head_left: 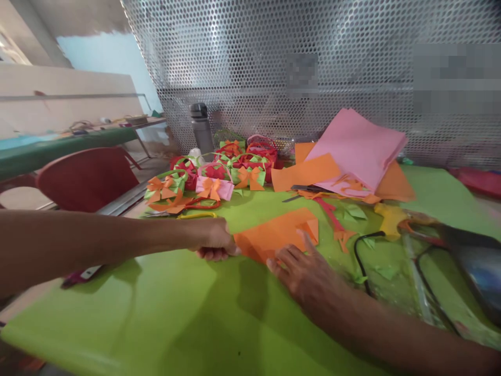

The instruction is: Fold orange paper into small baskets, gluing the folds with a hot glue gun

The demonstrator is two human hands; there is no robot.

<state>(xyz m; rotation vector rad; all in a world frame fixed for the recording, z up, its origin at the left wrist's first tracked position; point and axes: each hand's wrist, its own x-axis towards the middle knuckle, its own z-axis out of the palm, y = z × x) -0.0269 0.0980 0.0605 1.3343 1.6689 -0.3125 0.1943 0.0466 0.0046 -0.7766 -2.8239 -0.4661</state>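
Observation:
An orange sheet of paper (270, 232) lies on the green-covered table (176, 313), its far right corner folded over. My left hand (217, 239) is closed on the sheet's left end, thumb on top and fingers curled beneath. Over the near right edge of the paper rests my right hand (299, 269), fingers spread and touching its surface. Beyond the left hand stand several small paper bags (215, 188) with orange bows and looped handles. Close by the left hand is a yellow handle loop (198, 215).
Pink paper sheets (356, 146) and orange sheets (305, 172) lie at the back right. A yellow glue gun (389, 222), a black cable (362, 266) and paper scraps (354, 211) are on the right. A grey bottle (201, 130) stands before the perforated metal panel (250, 68). A red chair (88, 177) is left.

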